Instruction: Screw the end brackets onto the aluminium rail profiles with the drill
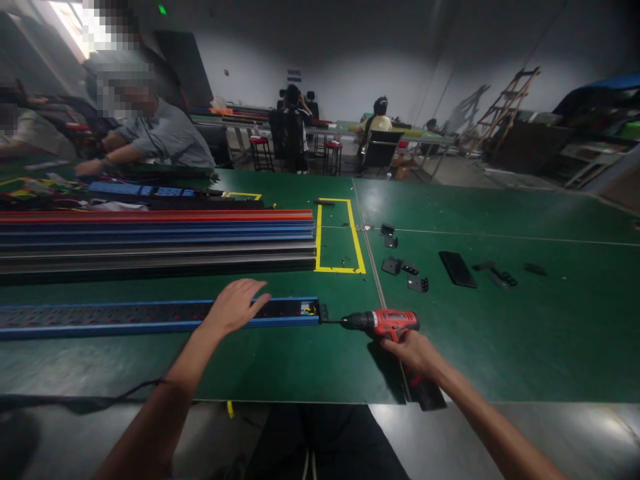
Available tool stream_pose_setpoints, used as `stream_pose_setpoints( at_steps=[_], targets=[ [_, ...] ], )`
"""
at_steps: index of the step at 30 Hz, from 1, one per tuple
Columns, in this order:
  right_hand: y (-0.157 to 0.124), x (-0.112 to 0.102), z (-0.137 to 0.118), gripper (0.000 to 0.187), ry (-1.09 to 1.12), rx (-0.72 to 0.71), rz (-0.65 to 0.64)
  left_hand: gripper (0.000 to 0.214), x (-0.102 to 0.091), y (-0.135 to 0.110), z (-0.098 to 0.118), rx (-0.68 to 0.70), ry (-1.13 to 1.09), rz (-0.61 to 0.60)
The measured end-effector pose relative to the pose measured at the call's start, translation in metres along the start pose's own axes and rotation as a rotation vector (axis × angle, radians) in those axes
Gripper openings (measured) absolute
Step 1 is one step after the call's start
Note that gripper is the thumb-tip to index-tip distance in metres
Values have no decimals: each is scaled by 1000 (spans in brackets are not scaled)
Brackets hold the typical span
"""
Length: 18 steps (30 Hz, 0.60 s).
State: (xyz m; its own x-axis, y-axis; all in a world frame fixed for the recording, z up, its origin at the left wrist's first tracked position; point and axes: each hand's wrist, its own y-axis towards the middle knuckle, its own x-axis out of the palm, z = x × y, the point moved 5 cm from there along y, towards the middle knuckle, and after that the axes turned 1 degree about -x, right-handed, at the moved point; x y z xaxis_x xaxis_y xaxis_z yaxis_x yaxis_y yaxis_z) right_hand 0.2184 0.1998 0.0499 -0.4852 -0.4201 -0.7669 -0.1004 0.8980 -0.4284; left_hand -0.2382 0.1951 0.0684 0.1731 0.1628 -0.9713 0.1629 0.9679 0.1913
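Note:
A long blue power strip [165, 312] with a row of dark sockets lies along the green table. My left hand [235, 307] rests over it near its right end, fingers stretched out and thumb apart. Coloured wires [309, 309] show in the opening at that end, beside a small black end bracket [324, 313]. My right hand [413, 350] is wrapped round the grip of a red and black cordless drill [395, 323]. The drill lies level, its long bit pointing left with the tip at the end bracket; whether it sits in a screw cannot be told.
Behind the strip lies a stack of coloured profiles [200, 243], ending at a yellow tape rectangle [360, 253]. Black brackets [417, 283] and a black phone-like slab [457, 269] lie to the right. Across the table a co-worker [165, 133] leans over blue parts [140, 191].

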Motion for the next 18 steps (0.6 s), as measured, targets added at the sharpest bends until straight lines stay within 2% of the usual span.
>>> stream_pose_setpoints(
  at_steps=[3,5,9,18],
  targets=[
    [2,1,3,29,20,4,-9,66,2,-23,-45,-135,42,-52],
    [4,2,5,29,33,3,-7,68,7,-31,-57,-181,62,-77],
    [3,2,4,28,21,15,-9,70,14,-33,-53,-206,112,-64],
    [1,1,2,28,8,-28,9,72,12,-31,-50,-242,151,-57]
  ],
)
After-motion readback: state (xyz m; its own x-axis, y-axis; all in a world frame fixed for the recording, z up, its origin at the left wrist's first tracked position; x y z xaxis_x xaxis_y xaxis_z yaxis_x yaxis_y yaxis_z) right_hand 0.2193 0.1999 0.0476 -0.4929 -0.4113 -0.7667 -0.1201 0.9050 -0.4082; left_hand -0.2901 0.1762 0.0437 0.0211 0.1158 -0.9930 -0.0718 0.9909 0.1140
